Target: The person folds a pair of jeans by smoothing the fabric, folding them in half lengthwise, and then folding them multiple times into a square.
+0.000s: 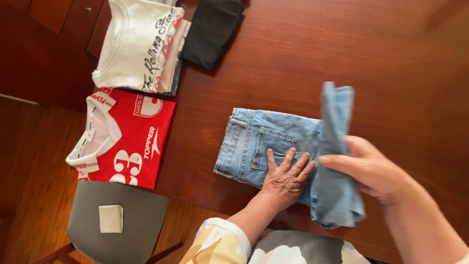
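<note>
**Hands on folded jeans**

The left hand (287,176) is pressing flat, fingers spread, on the light-blue jeans (266,144) lying on the counter (391,58). The right hand (371,168) is gripping their raised leg section, fingers clamped on the denim.

Light blue jeans (273,142), red-and-white jersey (132,139), white printed shirt (134,44), black garment (212,29), reddish-brown table (391,58).

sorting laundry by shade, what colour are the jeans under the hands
Light blue denim jeans, seen best in the head view.
</note>
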